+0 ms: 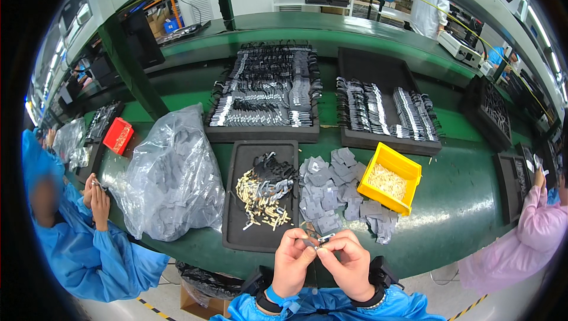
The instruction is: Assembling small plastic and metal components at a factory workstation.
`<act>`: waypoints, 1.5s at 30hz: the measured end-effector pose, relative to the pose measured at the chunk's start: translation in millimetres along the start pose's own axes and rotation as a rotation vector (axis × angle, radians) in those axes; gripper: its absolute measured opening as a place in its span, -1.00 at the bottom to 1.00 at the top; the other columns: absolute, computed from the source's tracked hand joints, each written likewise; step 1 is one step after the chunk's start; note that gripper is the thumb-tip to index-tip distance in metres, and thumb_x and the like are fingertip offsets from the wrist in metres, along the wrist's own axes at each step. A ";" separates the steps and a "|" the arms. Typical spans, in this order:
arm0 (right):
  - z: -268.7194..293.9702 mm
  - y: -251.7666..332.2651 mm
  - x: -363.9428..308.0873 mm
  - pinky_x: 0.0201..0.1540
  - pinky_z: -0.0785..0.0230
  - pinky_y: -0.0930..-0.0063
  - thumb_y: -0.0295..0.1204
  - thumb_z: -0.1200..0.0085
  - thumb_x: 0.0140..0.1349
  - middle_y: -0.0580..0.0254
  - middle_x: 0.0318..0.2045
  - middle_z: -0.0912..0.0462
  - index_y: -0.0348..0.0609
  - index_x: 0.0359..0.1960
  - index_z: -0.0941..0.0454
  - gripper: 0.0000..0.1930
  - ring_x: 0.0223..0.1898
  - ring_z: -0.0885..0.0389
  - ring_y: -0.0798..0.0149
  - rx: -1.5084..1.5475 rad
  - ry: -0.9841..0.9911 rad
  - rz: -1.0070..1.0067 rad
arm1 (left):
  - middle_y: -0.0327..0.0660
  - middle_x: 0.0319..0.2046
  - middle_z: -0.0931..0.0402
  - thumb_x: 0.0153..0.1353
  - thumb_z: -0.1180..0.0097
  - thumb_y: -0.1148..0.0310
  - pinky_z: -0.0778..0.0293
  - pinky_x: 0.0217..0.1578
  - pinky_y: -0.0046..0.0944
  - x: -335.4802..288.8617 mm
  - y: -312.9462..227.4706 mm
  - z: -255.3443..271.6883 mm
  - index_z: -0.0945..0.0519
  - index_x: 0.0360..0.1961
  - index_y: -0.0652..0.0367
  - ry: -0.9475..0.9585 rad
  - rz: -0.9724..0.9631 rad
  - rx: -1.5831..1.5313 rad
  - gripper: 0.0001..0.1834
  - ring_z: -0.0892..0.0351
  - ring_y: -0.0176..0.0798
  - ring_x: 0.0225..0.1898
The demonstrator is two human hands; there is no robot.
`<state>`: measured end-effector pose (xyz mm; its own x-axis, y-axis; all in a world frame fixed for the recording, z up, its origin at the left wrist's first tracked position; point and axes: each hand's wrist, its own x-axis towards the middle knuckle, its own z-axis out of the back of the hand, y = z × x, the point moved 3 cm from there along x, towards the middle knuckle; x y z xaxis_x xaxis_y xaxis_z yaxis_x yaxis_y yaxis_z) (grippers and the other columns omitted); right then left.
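Note:
My left hand (292, 263) and my right hand (347, 266) meet at the near edge of the bench. Fingertips of both pinch a small black-and-silver part (325, 239) with a thin dark wire hanging below; most of it is hidden by the fingers. Just beyond the hands lies a loose pile of grey flat pieces (326, 194). Left of that pile, a black tray (234, 235) carries a heap of small cream-and-metal pieces (258, 201) and a tangle of black wired parts (276, 170). A yellow bin (407, 207) of small cream pieces stands beyond my right hand.
A large clear bag (171, 173) of grey pieces sits to the left. Farther back are two black foam trays (266, 133) (387, 143) with rows of wired parts. A person in blue (89, 250) works at left, another in pink (515, 250) at right.

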<state>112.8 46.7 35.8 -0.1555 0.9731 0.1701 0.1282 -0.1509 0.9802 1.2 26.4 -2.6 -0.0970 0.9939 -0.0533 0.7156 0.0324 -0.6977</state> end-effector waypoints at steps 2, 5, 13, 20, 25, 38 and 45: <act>0.1 1.9 -0.2 -0.26 -0.25 0.61 -0.64 -0.16 0.00 0.28 -0.41 -0.42 -0.27 -0.46 -0.52 -0.92 -0.33 -0.38 0.43 -0.094 0.008 0.062 | -0.21 -0.29 -0.46 0.16 -0.02 0.60 -0.35 -0.20 -0.43 -1.4 -0.6 0.5 -0.27 -0.15 0.15 -0.009 -0.003 0.006 -0.73 -0.42 -0.42 -0.24; 0.7 1.4 1.9 -0.29 -0.27 0.60 -0.63 -0.19 -0.04 0.26 -0.41 -0.43 -0.26 -0.46 -0.53 -0.90 -0.36 -0.40 0.42 -0.142 0.014 0.109 | -0.21 -0.30 -0.46 0.15 -0.03 0.61 -0.37 -0.21 -0.44 -2.2 -2.4 2.3 -0.28 -0.15 0.16 -0.025 -0.016 0.052 -0.72 -0.42 -0.43 -0.25; 5.5 8.5 8.0 -0.32 -0.29 0.59 -0.62 -0.25 -0.11 0.21 -0.43 -0.48 -0.23 -0.46 -0.54 -0.84 -0.37 -0.45 0.37 -0.245 0.084 0.219 | -0.21 -0.31 -0.46 0.14 -0.06 0.60 -0.37 -0.21 -0.44 -0.5 -12.1 -1.5 -0.29 -0.15 0.17 0.000 -0.093 0.157 -0.71 -0.43 -0.44 -0.27; 7.8 15.7 7.2 -0.36 -0.35 0.55 -0.63 -0.27 -0.14 0.21 -0.47 -0.51 -0.23 -0.48 -0.55 -0.83 -0.41 -0.50 0.35 -0.297 0.089 0.277 | -0.24 -0.35 -0.45 0.13 -0.07 0.61 -0.36 -0.24 -0.45 -2.1 -14.0 -3.7 -0.29 -0.17 0.19 0.007 -0.089 0.182 -0.72 -0.43 -0.45 -0.29; 7.0 13.7 8.9 -0.38 -0.38 0.55 -0.63 -0.27 -0.14 0.20 -0.47 -0.53 -0.22 -0.48 -0.58 -0.84 -0.41 -0.54 0.33 -0.344 0.113 0.298 | -0.25 -0.36 -0.44 0.13 -0.07 0.62 -0.35 -0.26 -0.46 -0.2 -15.4 -1.0 -0.30 -0.18 0.20 0.002 -0.103 0.172 -0.73 -0.42 -0.45 -0.29; 13.0 2.3 12.9 -0.24 -0.33 0.59 -0.59 -0.03 0.15 0.20 -0.33 -0.54 -0.31 -0.31 -0.57 -0.89 -0.29 -0.47 0.44 0.229 0.229 -0.126 | -0.21 -0.35 -0.47 0.15 -0.07 0.56 -0.38 -0.29 -0.42 4.9 -22.7 -11.4 -0.30 -0.08 0.20 0.003 -0.058 0.172 -0.68 -0.45 -0.41 -0.32; 12.7 16.3 21.7 -0.37 -0.36 0.55 -0.59 -0.11 0.06 0.18 -0.43 -0.54 -0.30 -0.35 -0.58 -0.90 -0.41 -0.52 0.38 -0.298 0.276 0.105 | -0.25 -0.34 -0.47 0.20 0.00 0.52 -0.34 -0.26 -0.45 5.2 -17.2 -2.7 -0.36 -0.03 0.24 -0.015 0.125 0.009 -0.71 -0.43 -0.44 -0.31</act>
<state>123.9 67.6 54.2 -0.4190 0.8725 0.2512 -0.1258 -0.3298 0.9356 -9.8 31.3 11.1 -0.0180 0.9884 -0.1511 0.7167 -0.0926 -0.6912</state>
